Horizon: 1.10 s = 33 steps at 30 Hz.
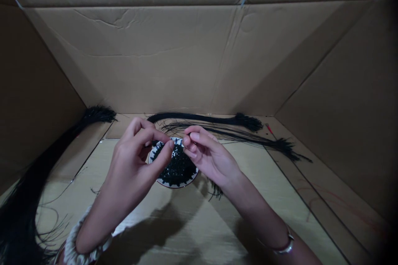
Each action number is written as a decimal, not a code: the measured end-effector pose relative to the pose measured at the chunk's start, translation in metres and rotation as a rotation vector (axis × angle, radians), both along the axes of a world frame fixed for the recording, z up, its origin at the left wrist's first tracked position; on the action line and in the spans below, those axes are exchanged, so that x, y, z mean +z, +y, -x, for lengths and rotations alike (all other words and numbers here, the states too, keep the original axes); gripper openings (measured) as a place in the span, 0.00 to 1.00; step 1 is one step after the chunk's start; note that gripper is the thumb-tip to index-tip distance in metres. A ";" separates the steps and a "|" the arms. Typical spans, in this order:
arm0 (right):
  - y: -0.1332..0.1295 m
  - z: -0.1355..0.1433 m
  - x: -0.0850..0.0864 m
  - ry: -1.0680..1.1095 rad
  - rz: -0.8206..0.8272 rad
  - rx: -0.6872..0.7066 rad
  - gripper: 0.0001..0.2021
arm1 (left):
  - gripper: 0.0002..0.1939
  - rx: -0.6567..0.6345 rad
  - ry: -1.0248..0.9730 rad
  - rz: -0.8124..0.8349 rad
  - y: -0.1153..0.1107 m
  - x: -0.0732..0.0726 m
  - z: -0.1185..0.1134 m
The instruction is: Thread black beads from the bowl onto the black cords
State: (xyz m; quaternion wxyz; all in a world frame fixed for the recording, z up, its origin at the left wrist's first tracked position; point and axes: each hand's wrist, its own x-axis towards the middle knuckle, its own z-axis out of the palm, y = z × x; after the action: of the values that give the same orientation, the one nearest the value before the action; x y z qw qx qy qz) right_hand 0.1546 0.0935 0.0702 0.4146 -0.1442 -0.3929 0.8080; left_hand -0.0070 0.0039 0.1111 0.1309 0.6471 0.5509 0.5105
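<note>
My left hand (139, 153) is raised over the left side of a round dish, its thumb and forefinger pinched together at the tips. Whatever lies between them is too small to make out. Just to the right, my right hand (208, 153) pinches a tiny dark piece between thumb and fingers, near the dish's upper right edge. Below both hands, the white-rimmed dish (177, 169) holds many small dark pieces. The fingertips of the two hands are a short gap apart.
Black strand bundles (211, 119) lie along the cardboard back wall (155, 62), one reaching right (267, 143). A thick black bundle (40, 169) runs down the left side. A small red-handled tool (269, 129) rests at the back right. Short dark strands (216, 189) show under my right wrist.
</note>
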 end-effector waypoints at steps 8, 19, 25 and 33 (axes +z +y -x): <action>0.002 -0.002 0.000 -0.072 -0.025 -0.031 0.03 | 0.03 -0.012 0.007 0.004 0.002 -0.002 0.001; 0.002 0.000 0.000 -0.116 -0.089 -0.105 0.05 | 0.04 -0.020 0.013 0.017 0.001 -0.002 0.001; 0.002 -0.002 0.001 -0.152 -0.121 -0.099 0.04 | 0.03 -0.022 0.011 0.013 0.000 -0.001 0.001; 0.000 -0.002 0.003 -0.170 -0.146 -0.130 0.03 | 0.04 -0.034 0.017 0.020 0.000 0.001 0.001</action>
State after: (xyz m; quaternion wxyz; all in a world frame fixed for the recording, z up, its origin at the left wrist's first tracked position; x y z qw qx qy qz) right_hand 0.1566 0.0930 0.0728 0.4406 -0.2065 -0.4744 0.7336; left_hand -0.0081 0.0039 0.1120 0.1412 0.6594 0.5459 0.4973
